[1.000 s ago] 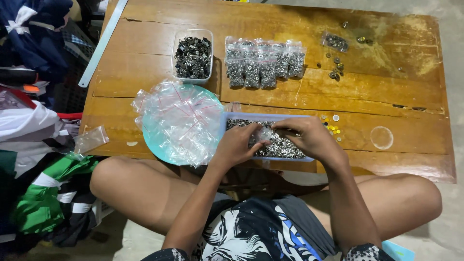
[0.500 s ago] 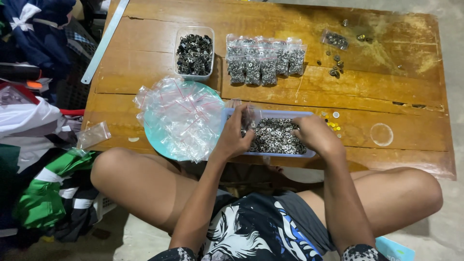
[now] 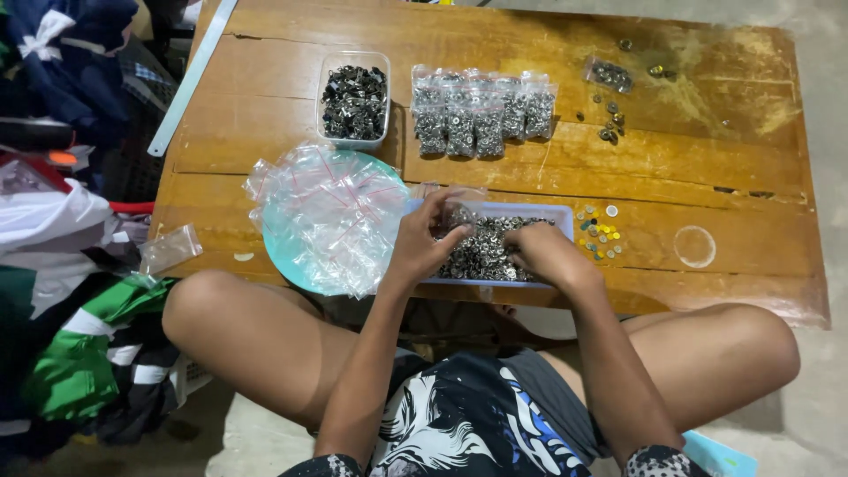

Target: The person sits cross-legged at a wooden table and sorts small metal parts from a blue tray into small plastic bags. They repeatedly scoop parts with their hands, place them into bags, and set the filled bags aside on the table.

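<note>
My left hand (image 3: 422,246) holds a small clear plastic bag (image 3: 452,210) by its mouth, just above the left end of a shallow white tray (image 3: 565,212). The tray is full of small silvery metal pieces (image 3: 484,256). My right hand (image 3: 541,252) rests in those pieces with its fingers curled together, pinching some of them. Both hands are close together over the tray at the table's near edge.
A heap of empty clear bags (image 3: 327,212) lies on a teal round plate (image 3: 281,265) left of the tray. Farther back stand a clear tub of dark parts (image 3: 353,102) and a row of filled bags (image 3: 481,110). Loose coloured bits (image 3: 596,234) lie right; clothes (image 3: 62,265) pile up beside the table.
My left hand has lifted a small clear bag at the tray's left end. My right hand has moved left and dug into the metal pieces.
</note>
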